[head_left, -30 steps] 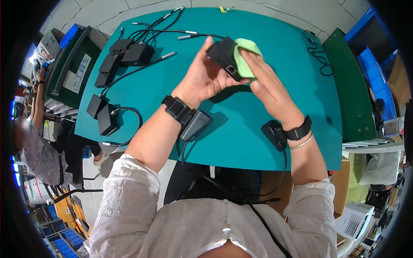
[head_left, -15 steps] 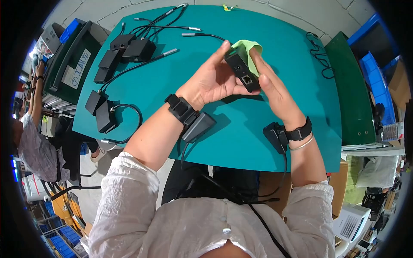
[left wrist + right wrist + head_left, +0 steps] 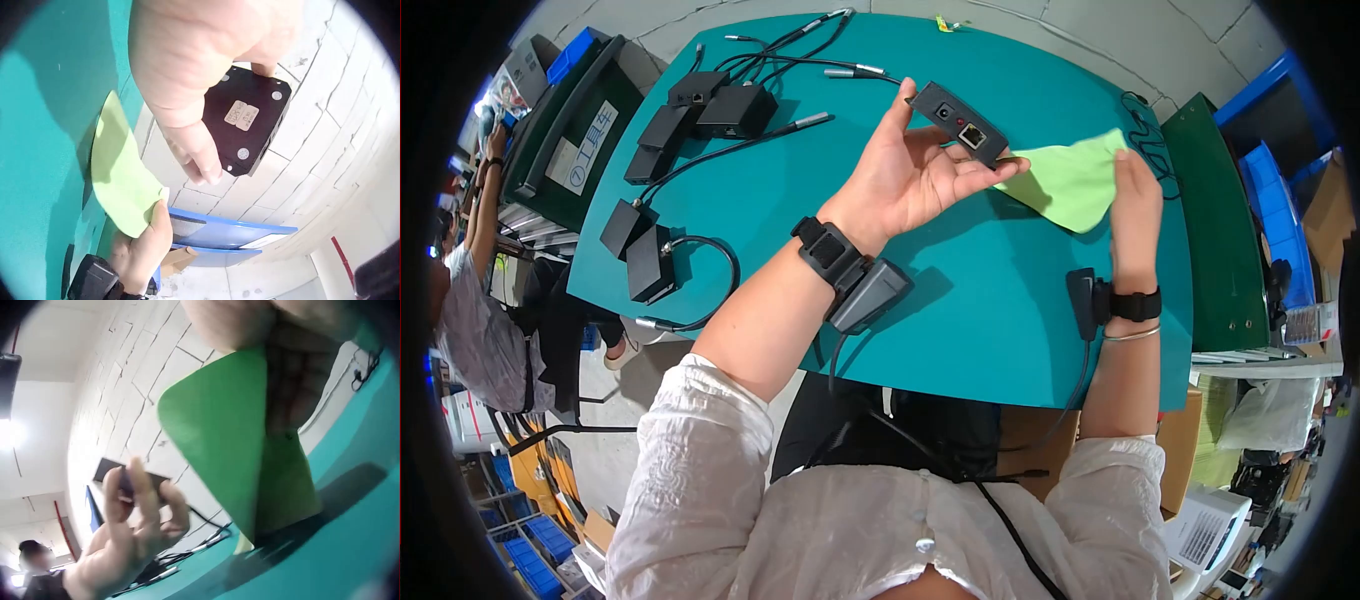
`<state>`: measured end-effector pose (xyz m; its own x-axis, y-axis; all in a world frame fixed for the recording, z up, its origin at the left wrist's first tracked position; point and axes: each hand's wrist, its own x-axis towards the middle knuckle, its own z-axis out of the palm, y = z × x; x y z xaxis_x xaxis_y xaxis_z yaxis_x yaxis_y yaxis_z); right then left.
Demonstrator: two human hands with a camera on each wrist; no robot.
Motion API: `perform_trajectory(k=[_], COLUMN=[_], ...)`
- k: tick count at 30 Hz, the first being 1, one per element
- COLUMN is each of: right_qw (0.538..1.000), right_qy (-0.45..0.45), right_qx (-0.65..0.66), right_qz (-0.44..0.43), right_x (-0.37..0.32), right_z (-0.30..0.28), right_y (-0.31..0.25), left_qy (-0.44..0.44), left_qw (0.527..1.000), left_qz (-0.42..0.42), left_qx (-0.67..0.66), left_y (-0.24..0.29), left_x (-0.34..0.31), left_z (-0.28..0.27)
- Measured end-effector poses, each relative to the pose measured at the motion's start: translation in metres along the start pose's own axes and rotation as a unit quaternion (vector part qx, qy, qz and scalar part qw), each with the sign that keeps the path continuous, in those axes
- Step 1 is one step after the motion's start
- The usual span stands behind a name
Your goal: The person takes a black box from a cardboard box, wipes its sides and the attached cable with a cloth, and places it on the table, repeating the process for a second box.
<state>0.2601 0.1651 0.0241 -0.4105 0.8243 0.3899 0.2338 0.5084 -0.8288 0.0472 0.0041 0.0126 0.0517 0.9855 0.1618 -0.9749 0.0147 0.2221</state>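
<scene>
My left hand grips a small black box by its edges above the table. An Ethernet port and a round socket show on the side facing me. In the left wrist view the box's flat underside carries a small printed label and pale round spots near its corners. To the right, my right hand pinches a light green cloth by its edge. The cloth hangs partly spread, apart from the box in the right wrist view.
Several black boxes with cables lie on the left of the green table. A thin black cable is at the back right. Green cabinets flank the table, one at right. Another person is at far left.
The right hand has drawn the green cloth off the box and moved right with it. The left hand has turned the box so its port side faces me more.
</scene>
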Motion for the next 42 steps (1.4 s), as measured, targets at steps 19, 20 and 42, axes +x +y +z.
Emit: perform_trajectory(k=[19, 20, 42], right_qw=[0.992, 0.974, 0.882], right_qy=[-0.086, -0.132, -0.157], right_qx=[0.084, 0.167, 0.441], right_qz=[0.025, 0.073, 0.047], right_x=[-0.017, -0.02, -0.03], right_z=[0.025, 0.027, 0.041], right_y=[-0.03, -0.03, -0.053], left_qy=[0.004, 0.012, -0.039], left_qw=[0.992, 0.992, 0.991], left_qz=[-0.033, -0.033, -0.076], left_qx=[0.119, 0.124, 0.104], left_y=[-0.009, -0.011, -0.021], left_x=[-0.002, -0.003, -0.005], left_z=[0.013, 0.014, 0.017])
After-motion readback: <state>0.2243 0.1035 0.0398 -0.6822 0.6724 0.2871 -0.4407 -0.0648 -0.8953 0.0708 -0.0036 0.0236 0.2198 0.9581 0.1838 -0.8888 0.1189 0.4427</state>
